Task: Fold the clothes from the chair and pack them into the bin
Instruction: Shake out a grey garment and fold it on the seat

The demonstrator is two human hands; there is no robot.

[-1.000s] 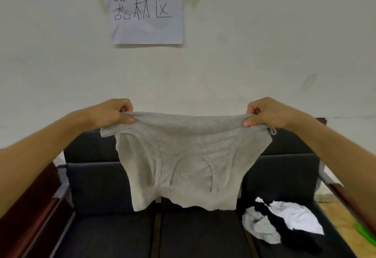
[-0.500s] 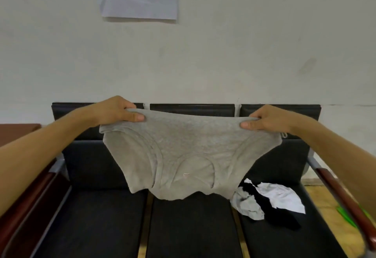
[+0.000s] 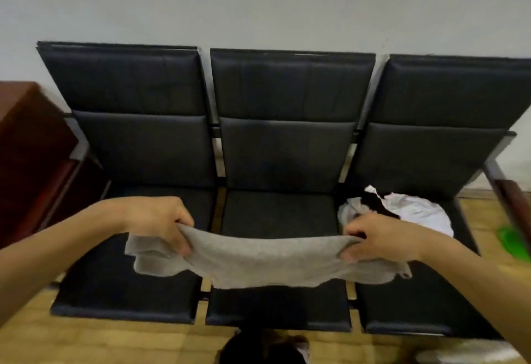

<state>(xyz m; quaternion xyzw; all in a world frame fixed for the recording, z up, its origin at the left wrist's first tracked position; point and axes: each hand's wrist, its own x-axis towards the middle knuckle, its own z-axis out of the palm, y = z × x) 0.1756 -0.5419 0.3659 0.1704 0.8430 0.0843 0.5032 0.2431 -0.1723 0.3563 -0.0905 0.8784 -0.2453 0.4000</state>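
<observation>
Nearest you: dark bundle (image 3: pixel 267 346) on the floor, just in front of the chair's (image 3: pixel 287 162) middle seat. Too blurred to name. No bin identifiable in view.

Over the chair's front edge: grey garment (image 3: pixel 258 260) stretched flat between your hands, spanning the middle seat and spilling toward both neighbours. Left hand (image 3: pixel 156 220) has fingers curled over and bunching one end; right hand (image 3: pixel 382 238) pinches the other end, fingers curled tight.

Risks, as I judge them:
- Left end already hangs in loose, doubled flaps below your grip; set down like that, the creases fold in crooked.
- The near hem overhangs the seat edge, so letting go early lets it slide to the floor.

Farther back, on the chair's right seat: white-and-black clothes pile (image 3: pixel 402 208), just behind your right hand. Dragging the grey piece back could snag it.
</observation>
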